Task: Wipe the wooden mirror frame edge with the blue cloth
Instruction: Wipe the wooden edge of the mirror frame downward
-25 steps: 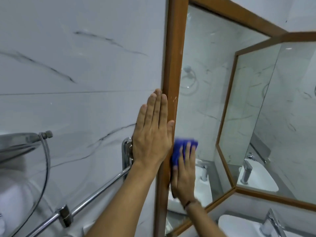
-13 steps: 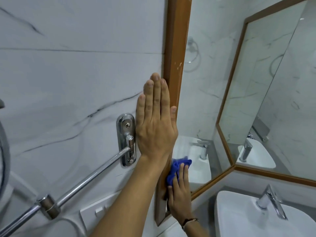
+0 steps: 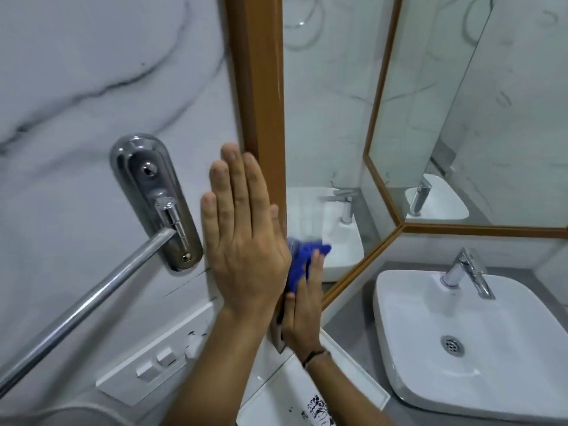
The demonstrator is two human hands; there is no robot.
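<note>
The left hand (image 3: 246, 238) lies flat and open-fingered against the marble wall (image 3: 92, 72) beside the wooden mirror frame (image 3: 261, 87). The right hand (image 3: 302, 312) presses the blue cloth (image 3: 299, 262) against the frame's lower edge, grip closed on it.

Both forearms are bare — no sleeve reaches into view on either side. The left hand (image 3: 246, 241) carries no ring, watch or band; its fingernails are cut short. The right hand (image 3: 302, 315) is likewise without rings on the fingers that show. A thin dark wristband (image 3: 316, 355) — cord or narrow strap, material not discernible — encircles the right wrist. A white garment with black print (image 3: 316, 408) shows at the lower edge.
</note>
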